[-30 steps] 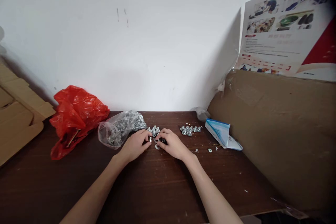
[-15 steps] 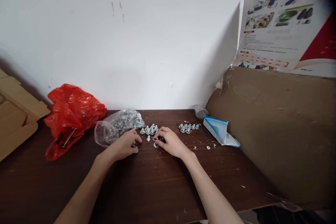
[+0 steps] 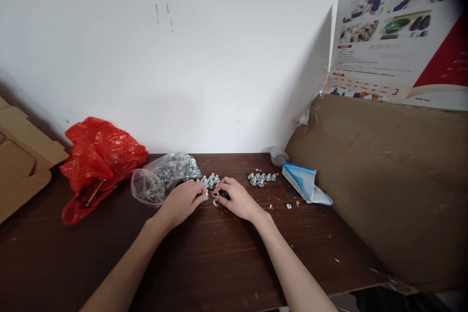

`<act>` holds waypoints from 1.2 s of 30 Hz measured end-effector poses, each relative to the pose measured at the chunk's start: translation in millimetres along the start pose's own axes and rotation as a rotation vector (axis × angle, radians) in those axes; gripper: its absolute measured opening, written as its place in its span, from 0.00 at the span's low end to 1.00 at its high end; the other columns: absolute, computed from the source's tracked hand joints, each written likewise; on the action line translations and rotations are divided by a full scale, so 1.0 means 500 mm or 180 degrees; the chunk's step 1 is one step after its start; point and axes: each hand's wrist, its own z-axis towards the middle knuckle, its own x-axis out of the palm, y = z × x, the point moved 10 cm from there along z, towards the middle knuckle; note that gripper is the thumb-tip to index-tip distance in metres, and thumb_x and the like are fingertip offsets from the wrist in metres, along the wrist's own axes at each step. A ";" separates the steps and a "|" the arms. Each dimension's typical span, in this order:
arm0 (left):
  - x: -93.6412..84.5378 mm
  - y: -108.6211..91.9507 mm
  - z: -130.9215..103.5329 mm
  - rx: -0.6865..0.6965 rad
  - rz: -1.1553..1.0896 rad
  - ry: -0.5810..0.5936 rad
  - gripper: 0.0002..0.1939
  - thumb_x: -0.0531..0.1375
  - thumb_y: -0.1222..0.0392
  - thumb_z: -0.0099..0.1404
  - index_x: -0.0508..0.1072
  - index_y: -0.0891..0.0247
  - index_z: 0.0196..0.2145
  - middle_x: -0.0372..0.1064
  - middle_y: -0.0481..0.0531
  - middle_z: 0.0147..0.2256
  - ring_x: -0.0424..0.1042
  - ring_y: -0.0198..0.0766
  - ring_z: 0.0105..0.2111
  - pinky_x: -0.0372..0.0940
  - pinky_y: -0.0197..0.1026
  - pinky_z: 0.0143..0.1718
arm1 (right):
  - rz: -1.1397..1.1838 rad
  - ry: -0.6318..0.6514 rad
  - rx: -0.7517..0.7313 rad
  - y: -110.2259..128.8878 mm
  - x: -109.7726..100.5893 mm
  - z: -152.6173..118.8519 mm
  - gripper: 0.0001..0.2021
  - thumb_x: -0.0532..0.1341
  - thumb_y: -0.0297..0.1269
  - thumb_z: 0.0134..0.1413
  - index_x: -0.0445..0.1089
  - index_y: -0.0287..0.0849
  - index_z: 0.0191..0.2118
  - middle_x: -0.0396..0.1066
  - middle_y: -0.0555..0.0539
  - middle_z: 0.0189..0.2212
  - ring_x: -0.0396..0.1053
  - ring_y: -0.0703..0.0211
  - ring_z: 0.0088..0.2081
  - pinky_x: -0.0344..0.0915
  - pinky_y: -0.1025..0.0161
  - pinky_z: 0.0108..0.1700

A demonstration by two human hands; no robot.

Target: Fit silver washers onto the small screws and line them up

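Bolts [image 3: 211, 181] stand in a small cluster on the dark table [image 3: 215, 263], at twelve o'clock from the gap between the two hands. The left hand [image 3: 185, 200], at nine o'clock, has its thumb and fingertips drawn together beside a single bolt [image 3: 206, 194]; I cannot tell whether they grasp it. The right hand [image 3: 236, 200], at three o'clock, curls over a small black piece [image 3: 224, 194], with a washer [image 3: 215, 202] by its fingertips; whether it grips either is hidden. A second group of bolts [image 3: 261, 180] stands at two o'clock. Near the left hand, at ten o'clock, lies a clear bag [image 3: 170, 175] of metal parts, with a red bag [image 3: 102, 156] beyond. A blue and white packet [image 3: 300, 181] sits at three o'clock, well right.
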 end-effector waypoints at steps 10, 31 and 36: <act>0.015 0.004 0.000 0.0071 -0.0137 0.0005 0.05 0.59 0.59 0.60 0.66 0.63 0.32 0.66 0.48 0.31 0.65 0.38 0.33 0.57 0.37 0.33 | 0.0024 -0.0028 -0.0020 0.001 -0.002 0.000 0.06 0.60 0.28 0.54 0.71 0.42 0.38 0.66 0.46 0.37 0.64 0.56 0.42 0.61 0.58 0.47; 0.034 -0.008 0.002 0.0188 -0.0116 0.0034 0.04 0.58 0.69 0.58 0.72 0.64 0.32 0.67 0.51 0.33 0.66 0.40 0.36 0.62 0.39 0.38 | -0.0011 -0.0011 -0.0014 -0.002 0.002 -0.001 0.07 0.60 0.28 0.54 0.70 0.42 0.39 0.66 0.47 0.37 0.64 0.56 0.42 0.62 0.59 0.47; 0.033 -0.012 0.001 0.0284 -0.0076 0.0010 0.05 0.56 0.68 0.60 0.72 0.63 0.31 0.68 0.51 0.32 0.65 0.40 0.37 0.61 0.40 0.39 | -0.0004 -0.0006 -0.0023 -0.001 0.003 -0.001 0.06 0.59 0.28 0.53 0.70 0.42 0.38 0.66 0.46 0.37 0.64 0.56 0.42 0.61 0.59 0.47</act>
